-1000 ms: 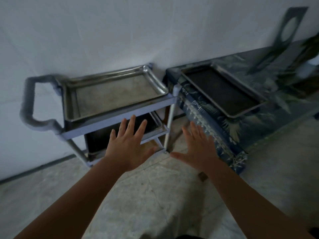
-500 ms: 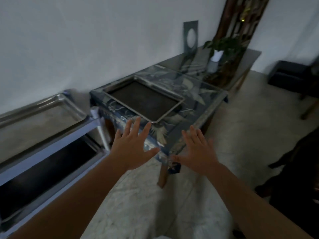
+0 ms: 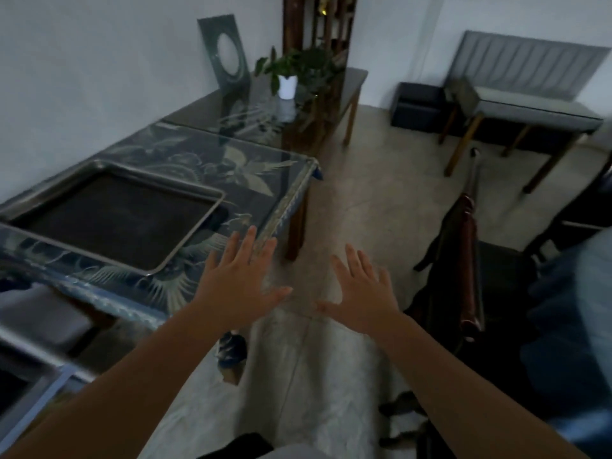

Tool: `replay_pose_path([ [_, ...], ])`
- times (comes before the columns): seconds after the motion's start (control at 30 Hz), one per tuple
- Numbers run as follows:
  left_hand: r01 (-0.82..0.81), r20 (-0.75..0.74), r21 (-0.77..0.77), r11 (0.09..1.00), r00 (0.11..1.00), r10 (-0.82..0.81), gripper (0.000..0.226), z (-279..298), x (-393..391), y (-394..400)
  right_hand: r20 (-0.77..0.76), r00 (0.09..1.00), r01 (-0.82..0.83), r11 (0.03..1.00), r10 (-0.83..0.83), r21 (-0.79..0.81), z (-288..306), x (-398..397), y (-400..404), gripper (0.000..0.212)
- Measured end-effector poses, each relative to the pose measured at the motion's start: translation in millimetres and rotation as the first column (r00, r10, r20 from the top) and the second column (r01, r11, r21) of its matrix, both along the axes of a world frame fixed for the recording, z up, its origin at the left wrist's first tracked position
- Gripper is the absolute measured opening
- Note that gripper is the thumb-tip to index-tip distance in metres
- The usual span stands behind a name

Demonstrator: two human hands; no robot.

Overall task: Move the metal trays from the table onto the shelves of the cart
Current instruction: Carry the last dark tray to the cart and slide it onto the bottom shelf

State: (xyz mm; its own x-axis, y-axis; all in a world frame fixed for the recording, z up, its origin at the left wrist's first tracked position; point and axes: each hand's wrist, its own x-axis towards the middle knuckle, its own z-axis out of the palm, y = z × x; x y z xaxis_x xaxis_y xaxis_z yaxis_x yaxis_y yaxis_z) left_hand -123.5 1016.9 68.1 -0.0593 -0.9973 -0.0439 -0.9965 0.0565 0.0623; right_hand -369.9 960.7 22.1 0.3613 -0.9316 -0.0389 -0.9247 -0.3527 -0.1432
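A metal tray with a dark bottom lies flat on the blue patterned table at the left. My left hand hovers open over the table's front right corner, just right of the tray and not touching it. My right hand is open too, palm down above the floor, empty. Only a corner of the cart shows at the bottom left edge; its shelves are mostly out of view.
A second table further back carries a white potted plant and a leaning panel. A dark wooden chair stands close on the right. A grey bench sits at the far right wall.
The view has swung right, away from the cart and toward the table. The cart with its trays has slid off the left edge. Both hands stay open and empty.
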Motion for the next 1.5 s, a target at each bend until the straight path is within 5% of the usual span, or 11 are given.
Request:
replay_pose_path([
  [0.37, 0.044, -0.018, 0.013, 0.999, 0.999, -0.044, 0.105, -20, 14, -186, -0.051, 0.998, 0.03, 0.999, -0.028, 0.036, -20, 26, -157, 0.111],
  [0.83, -0.31, -0.075, 0.098, 0.946, 0.945, 0.318, 0.112, -39, 155, -298, -0.05, 0.956, -0.285, 0.954, 0.29, 0.09, -15, 179, -351, 0.111],
  [1.0, -0.604, -0.046, 0.127, 0.787, 0.789, 0.613, 0.107, -59, 212, -271, -0.075, 0.819, -0.559, 0.821, 0.569, 0.116, -22, 269, -396, 0.106],
  [1.17, -0.841, -0.032, 0.156, 0.517, 0.519, 0.854, 0.104, -66, 231, -247, -0.069, 0.619, -0.773, 0.623, 0.782, 0.119, -31, 349, -429, 0.105],
  [1.33, -0.955, -0.055, 0.187, 0.231, 0.224, 0.973, 0.101, -65, 228, -234, -0.063, 0.467, -0.87, 0.471, 0.882, 0.145, -37, 412, -466, 0.108],
  [1.5, -0.978, -0.064, 0.201, 0.058, 0.046, 0.997, 0.1, -65, 219, -226, -0.087, 0.358, -0.911, 0.369, 0.93, 0.186, -45, 450, -483, 0.11],
])
